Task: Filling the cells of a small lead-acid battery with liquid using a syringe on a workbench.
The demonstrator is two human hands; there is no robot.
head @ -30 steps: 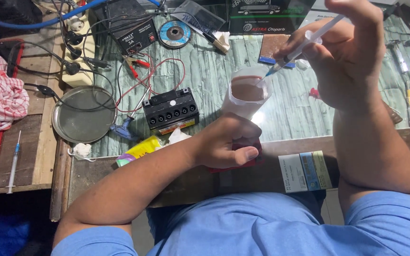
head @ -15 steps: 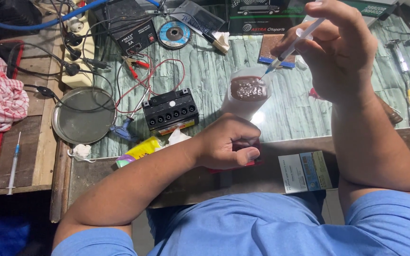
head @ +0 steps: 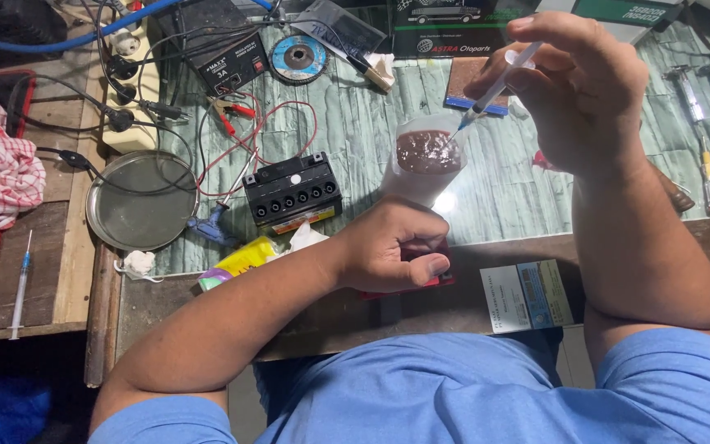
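Left hand clasps the soft plastic cup low; liquid-filled, probably crushable, best held near its base. Right hand pinches a light syringe.

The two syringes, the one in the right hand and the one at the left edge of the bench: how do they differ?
The held syringe is gripped in the right hand, slanted, tip down at the brown-filled cup. The spare syringe lies flat and untouched on bare wood, pointing along the bench edge. Both are slim, clear and blue-tipped.
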